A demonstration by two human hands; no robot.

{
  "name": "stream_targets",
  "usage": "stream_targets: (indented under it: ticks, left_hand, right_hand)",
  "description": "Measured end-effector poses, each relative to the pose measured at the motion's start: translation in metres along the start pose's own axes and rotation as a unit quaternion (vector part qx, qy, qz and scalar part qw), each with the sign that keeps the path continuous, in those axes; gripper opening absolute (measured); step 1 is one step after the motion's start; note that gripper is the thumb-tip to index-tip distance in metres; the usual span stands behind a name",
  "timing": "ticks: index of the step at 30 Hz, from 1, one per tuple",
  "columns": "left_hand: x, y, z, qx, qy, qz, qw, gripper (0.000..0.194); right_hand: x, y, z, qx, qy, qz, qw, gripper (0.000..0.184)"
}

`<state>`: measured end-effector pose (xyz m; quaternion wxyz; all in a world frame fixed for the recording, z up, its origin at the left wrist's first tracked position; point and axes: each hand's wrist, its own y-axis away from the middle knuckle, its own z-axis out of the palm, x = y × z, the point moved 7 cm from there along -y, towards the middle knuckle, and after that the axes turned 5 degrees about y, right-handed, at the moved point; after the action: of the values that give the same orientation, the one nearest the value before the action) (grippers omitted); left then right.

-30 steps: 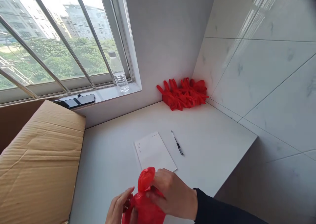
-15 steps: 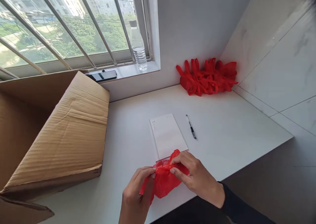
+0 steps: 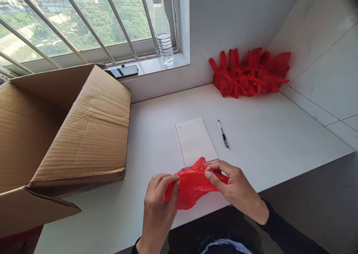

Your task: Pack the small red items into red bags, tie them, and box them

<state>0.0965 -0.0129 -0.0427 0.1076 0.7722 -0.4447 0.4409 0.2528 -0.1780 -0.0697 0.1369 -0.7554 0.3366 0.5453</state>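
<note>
A thin red plastic bag (image 3: 192, 188) is stretched between my two hands near the table's front edge. My left hand (image 3: 162, 198) pinches its left side between thumb and fingers. On the other side, my right hand (image 3: 226, 179) pinches the bag's upper right part. A loop of red plastic sticks up between the hands. Just beyond the bag lies a white notepad (image 3: 195, 140) with small writing along its top; the bag covers its near end. A black and clear pen (image 3: 223, 134) lies to the right of the pad.
A large open cardboard box (image 3: 86, 127) stands on the left of the white table (image 3: 151, 134). Several knotted red bags (image 3: 248, 75) are heaped in the back right corner. On the windowsill are a water bottle (image 3: 163, 34) and a phone (image 3: 124, 72).
My hands have moved apart, and the bunched bag between them is spread wider and flatter. The camera view has shifted, so the table things appear higher and further right.
</note>
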Motion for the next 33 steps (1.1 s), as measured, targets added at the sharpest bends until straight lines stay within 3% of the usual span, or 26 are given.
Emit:
stream_targets:
  ticks: [4, 6, 8, 10, 12, 15, 17, 19, 20, 21, 23, 25, 27, 30, 33]
  left_hand:
    - [-0.023, 0.008, -0.022, 0.070, 0.034, -0.108, 0.991, 0.012]
    - [-0.028, 0.013, -0.026, 0.069, 0.037, -0.148, 0.986, 0.022]
    - [-0.019, 0.014, -0.022, 0.041, 0.012, -0.117, 0.992, 0.036]
    - [-0.006, 0.013, -0.018, 0.025, -0.010, -0.059, 0.998, 0.031]
    - [0.004, 0.014, -0.020, 0.040, 0.012, -0.014, 0.999, 0.020]
    - [0.010, 0.020, -0.035, 0.083, 0.052, 0.015, 0.995, 0.034]
    - [0.013, 0.025, -0.043, 0.080, 0.070, 0.023, 0.994, 0.040]
    - [0.019, 0.028, -0.043, 0.035, 0.116, 0.033, 0.992, 0.036]
    - [0.023, 0.029, -0.042, 0.010, 0.147, 0.032, 0.989, 0.034]
    - [0.025, 0.030, -0.040, -0.006, 0.172, 0.024, 0.985, 0.032]
    - [0.027, 0.031, -0.037, -0.012, 0.200, -0.015, 0.979, 0.023]
    - [0.024, 0.031, -0.037, 0.010, 0.228, -0.072, 0.971, 0.017]
    - [0.019, 0.033, -0.038, 0.028, 0.274, -0.123, 0.953, 0.027]
    - [0.001, 0.041, -0.037, 0.072, 0.342, -0.227, 0.909, 0.039]
    - [-0.019, 0.058, -0.035, 0.151, 0.387, -0.333, 0.847, 0.032]
  right_hand:
    - [0.017, 0.007, -0.023, 0.076, -0.060, 0.050, 0.994, 0.029]
    - [0.023, 0.013, -0.031, 0.100, -0.076, 0.069, 0.990, 0.030]
    - [0.022, 0.017, -0.034, 0.110, -0.069, 0.068, 0.989, 0.029]
    - [0.016, 0.019, -0.035, 0.123, -0.058, 0.061, 0.989, 0.028]
    - [0.010, 0.021, -0.038, 0.147, -0.050, 0.053, 0.986, 0.027]
    - [-0.002, 0.029, -0.046, 0.193, -0.027, 0.036, 0.980, 0.021]
    - [-0.021, 0.042, -0.053, 0.267, -0.002, -0.032, 0.963, 0.009]
    - [-0.053, 0.057, -0.053, 0.315, 0.014, -0.158, 0.936, 0.012]
    - [-0.070, 0.061, -0.046, 0.300, 0.022, -0.226, 0.926, 0.018]
    - [-0.085, 0.061, -0.035, 0.247, 0.037, -0.288, 0.925, 0.022]
    - [-0.104, 0.052, -0.001, 0.083, 0.109, -0.356, 0.925, 0.021]
    - [-0.101, 0.037, 0.029, -0.063, 0.208, -0.345, 0.913, 0.021]
    - [-0.085, 0.023, 0.046, -0.159, 0.288, -0.285, 0.900, 0.022]
    - [-0.061, 0.014, 0.055, -0.227, 0.369, -0.213, 0.876, 0.025]
    - [-0.053, 0.013, 0.050, -0.182, 0.413, -0.204, 0.868, 0.032]
